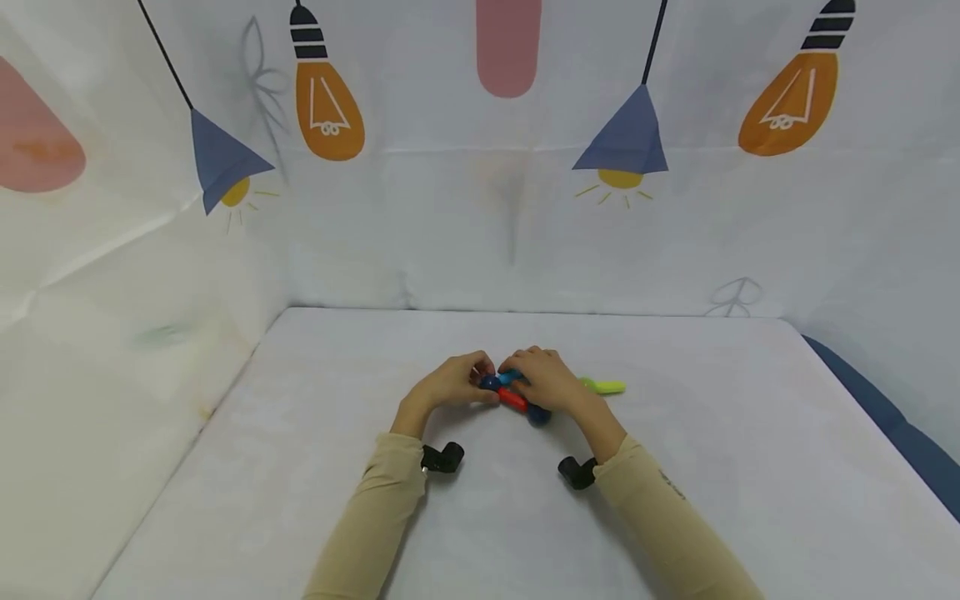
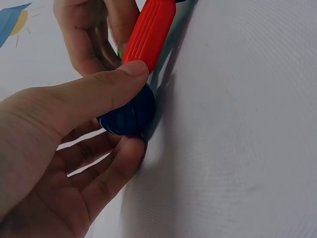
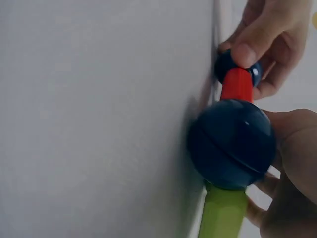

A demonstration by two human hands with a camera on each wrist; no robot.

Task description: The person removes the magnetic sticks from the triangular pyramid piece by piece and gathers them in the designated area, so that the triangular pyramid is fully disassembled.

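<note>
- The left hand [image 1: 457,382] has its grip clamped: thumb and fingers pinch the left ball [image 1: 490,382], dark blue, the thumb tip also lying on the red rod [image 1: 513,400].
- The red rod runs from that ball toward 4 o'clock, ending at the right ball [image 1: 538,415], also dark blue.
- The blue rod [image 1: 508,377] lies from the left ball toward 2 o'clock; the right hand [image 1: 547,379] holds it, index finger and thumb on either side.
- In the right wrist view, a green rod [image 3: 223,213] meets the right ball at 6 o'clock.
- In the head view, a lime tip [image 1: 611,387] juts out at 3 o'clock from the right hand.
- All this sits mid-bench [image 1: 480,533], between 12 o'clock and the centre.
- A wall [image 1: 450,225] printed with lamps and bulbs stands at 12 o'clock.
</note>
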